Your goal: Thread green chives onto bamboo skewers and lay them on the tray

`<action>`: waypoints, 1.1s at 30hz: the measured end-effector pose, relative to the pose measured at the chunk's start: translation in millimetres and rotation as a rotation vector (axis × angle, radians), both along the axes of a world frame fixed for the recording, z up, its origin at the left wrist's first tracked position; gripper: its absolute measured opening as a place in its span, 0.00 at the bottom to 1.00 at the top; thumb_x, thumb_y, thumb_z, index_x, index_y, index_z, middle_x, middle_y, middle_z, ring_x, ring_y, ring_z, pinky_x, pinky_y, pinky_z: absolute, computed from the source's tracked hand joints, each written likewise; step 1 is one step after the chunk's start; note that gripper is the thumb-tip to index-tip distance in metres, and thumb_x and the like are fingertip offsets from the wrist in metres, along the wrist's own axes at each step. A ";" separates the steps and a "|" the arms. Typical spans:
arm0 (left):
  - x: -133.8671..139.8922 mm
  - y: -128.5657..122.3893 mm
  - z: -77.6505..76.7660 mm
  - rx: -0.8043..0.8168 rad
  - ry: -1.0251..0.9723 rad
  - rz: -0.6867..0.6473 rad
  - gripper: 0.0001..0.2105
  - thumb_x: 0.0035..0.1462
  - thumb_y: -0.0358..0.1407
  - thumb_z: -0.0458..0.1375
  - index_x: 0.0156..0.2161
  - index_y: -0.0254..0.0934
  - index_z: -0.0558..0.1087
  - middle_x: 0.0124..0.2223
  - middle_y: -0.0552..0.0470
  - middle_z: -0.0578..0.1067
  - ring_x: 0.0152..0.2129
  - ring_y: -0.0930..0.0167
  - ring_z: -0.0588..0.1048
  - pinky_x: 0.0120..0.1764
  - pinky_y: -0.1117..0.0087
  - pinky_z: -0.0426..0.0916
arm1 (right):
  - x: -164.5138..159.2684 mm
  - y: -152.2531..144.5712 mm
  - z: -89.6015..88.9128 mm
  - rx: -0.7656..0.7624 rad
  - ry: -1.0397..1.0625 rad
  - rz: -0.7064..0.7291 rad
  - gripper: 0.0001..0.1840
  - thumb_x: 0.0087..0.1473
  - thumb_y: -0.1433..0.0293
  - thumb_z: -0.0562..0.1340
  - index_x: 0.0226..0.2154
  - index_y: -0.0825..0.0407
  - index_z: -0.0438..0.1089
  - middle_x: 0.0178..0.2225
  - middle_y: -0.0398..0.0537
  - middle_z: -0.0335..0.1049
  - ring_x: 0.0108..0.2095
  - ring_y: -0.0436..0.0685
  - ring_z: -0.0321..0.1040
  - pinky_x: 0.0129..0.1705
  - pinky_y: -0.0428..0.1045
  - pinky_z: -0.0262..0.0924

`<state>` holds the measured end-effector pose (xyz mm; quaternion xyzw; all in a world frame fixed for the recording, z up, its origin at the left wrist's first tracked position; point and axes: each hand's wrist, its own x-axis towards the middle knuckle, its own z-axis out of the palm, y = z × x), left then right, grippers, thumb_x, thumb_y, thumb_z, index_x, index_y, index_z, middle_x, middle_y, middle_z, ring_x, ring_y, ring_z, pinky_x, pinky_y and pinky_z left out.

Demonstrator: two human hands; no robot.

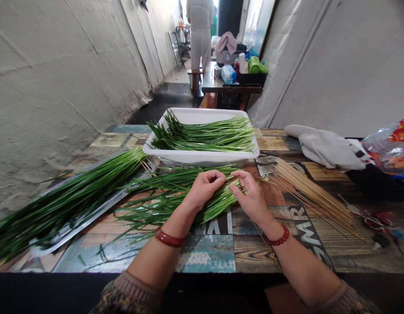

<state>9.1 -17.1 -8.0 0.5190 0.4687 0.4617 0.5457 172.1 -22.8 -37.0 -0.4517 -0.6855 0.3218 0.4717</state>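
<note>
Loose garlic chives [169, 209] lie across the table in front of me, pale stem ends to the right. Over those stems, my left hand [205, 187] is closed in a pinch on chives, its thumb and forefinger at the stalks. My right hand [252, 196] faces it closely, thumb and curled fingers around the pale stem ends. Whatever thin piece may sit between the fingertips is too small to make out. Behind my hands, a white plastic tub [202, 156] holds more chives. Bamboo skewers [313, 192] lie in a bundle to the right.
At left, a metal tray [74, 233] carries a large pile of chives [80, 192] with skewers at their stem ends. Scissors [368, 218], a pale cloth item [329, 146] and a red-patterned plastic bag [393, 144] are at right. A person [200, 35] stands beyond, near another table [228, 88].
</note>
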 end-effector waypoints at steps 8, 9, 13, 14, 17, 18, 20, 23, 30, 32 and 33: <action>-1.0 1.5 -3.9 0.032 0.013 -0.018 0.10 0.50 0.38 0.61 0.26 0.32 0.72 0.25 0.55 0.71 0.23 0.77 0.65 0.29 0.76 0.58 | 0.0 -0.3 -0.8 0.008 -0.004 0.001 0.14 0.55 0.66 0.60 0.45 0.49 0.65 0.37 0.47 0.71 0.36 0.55 0.68 0.39 0.50 0.63; -1.1 1.4 -4.0 0.036 0.013 -0.022 0.10 0.50 0.38 0.61 0.27 0.32 0.72 0.26 0.55 0.71 0.23 0.77 0.65 0.29 0.76 0.58 | 0.0 -0.4 -0.6 0.006 -0.007 0.000 0.14 0.55 0.66 0.60 0.45 0.49 0.65 0.37 0.47 0.71 0.35 0.55 0.67 0.38 0.50 0.62; -0.6 0.5 -2.7 0.039 0.023 -0.024 0.09 0.51 0.37 0.61 0.27 0.31 0.72 0.25 0.55 0.70 0.24 0.77 0.65 0.30 0.76 0.58 | 0.1 -0.7 0.1 0.010 -0.016 -0.002 0.14 0.55 0.68 0.60 0.45 0.49 0.65 0.37 0.46 0.70 0.32 0.53 0.65 0.37 0.49 0.61; -0.4 0.3 -2.2 0.036 0.022 -0.021 0.09 0.51 0.37 0.61 0.27 0.31 0.72 0.25 0.55 0.70 0.23 0.77 0.64 0.29 0.76 0.58 | 0.2 -0.7 0.1 0.009 -0.016 0.001 0.14 0.55 0.68 0.60 0.45 0.49 0.65 0.37 0.46 0.70 0.32 0.53 0.65 0.37 0.49 0.61; -0.2 0.0 -1.1 0.020 0.014 -0.008 0.10 0.50 0.38 0.61 0.27 0.31 0.71 0.25 0.56 0.69 0.23 0.77 0.64 0.29 0.76 0.57 | 0.5 -0.7 0.2 0.009 -0.016 0.008 0.14 0.55 0.67 0.60 0.46 0.49 0.65 0.37 0.46 0.70 0.33 0.54 0.65 0.38 0.49 0.61; -0.2 0.0 -1.1 0.016 0.011 -0.004 0.10 0.50 0.38 0.61 0.27 0.31 0.71 0.25 0.56 0.69 0.23 0.77 0.64 0.29 0.76 0.57 | 0.6 -0.8 0.2 0.008 -0.020 0.006 0.14 0.55 0.67 0.60 0.46 0.49 0.65 0.36 0.45 0.70 0.33 0.54 0.65 0.38 0.50 0.61; -0.3 0.3 -1.4 0.011 0.008 0.001 0.10 0.50 0.38 0.61 0.27 0.31 0.71 0.25 0.56 0.69 0.23 0.77 0.64 0.29 0.76 0.57 | 0.6 -0.9 0.1 0.010 -0.023 0.006 0.14 0.55 0.67 0.60 0.46 0.49 0.65 0.36 0.45 0.70 0.33 0.54 0.65 0.38 0.49 0.61; -0.3 0.7 -2.5 0.010 0.004 -0.001 0.10 0.50 0.38 0.61 0.27 0.31 0.71 0.25 0.56 0.69 0.23 0.77 0.64 0.29 0.76 0.58 | 0.6 -0.8 -0.3 0.016 -0.018 0.010 0.14 0.55 0.67 0.60 0.46 0.49 0.65 0.37 0.46 0.70 0.34 0.54 0.65 0.38 0.49 0.61; -0.1 0.8 -3.2 0.020 -0.010 -0.016 0.10 0.50 0.38 0.61 0.27 0.31 0.71 0.25 0.56 0.69 0.24 0.77 0.64 0.30 0.76 0.58 | 0.4 -1.1 0.7 0.020 -0.013 0.008 0.14 0.55 0.67 0.60 0.46 0.50 0.65 0.35 0.45 0.69 0.32 0.53 0.64 0.37 0.49 0.60; -0.1 0.5 -2.7 0.024 -0.011 -0.015 0.10 0.50 0.38 0.61 0.27 0.31 0.71 0.26 0.55 0.70 0.24 0.77 0.64 0.30 0.76 0.58 | 0.3 -1.5 1.7 0.016 -0.015 0.006 0.14 0.55 0.67 0.60 0.45 0.50 0.65 0.34 0.44 0.69 0.31 0.53 0.64 0.36 0.49 0.60; -0.1 0.4 -2.5 0.025 -0.010 -0.015 0.09 0.50 0.37 0.61 0.27 0.31 0.72 0.26 0.55 0.70 0.24 0.77 0.64 0.30 0.76 0.58 | 0.3 -1.7 2.1 0.015 -0.013 0.009 0.14 0.55 0.67 0.60 0.45 0.50 0.65 0.34 0.45 0.69 0.32 0.53 0.64 0.36 0.48 0.60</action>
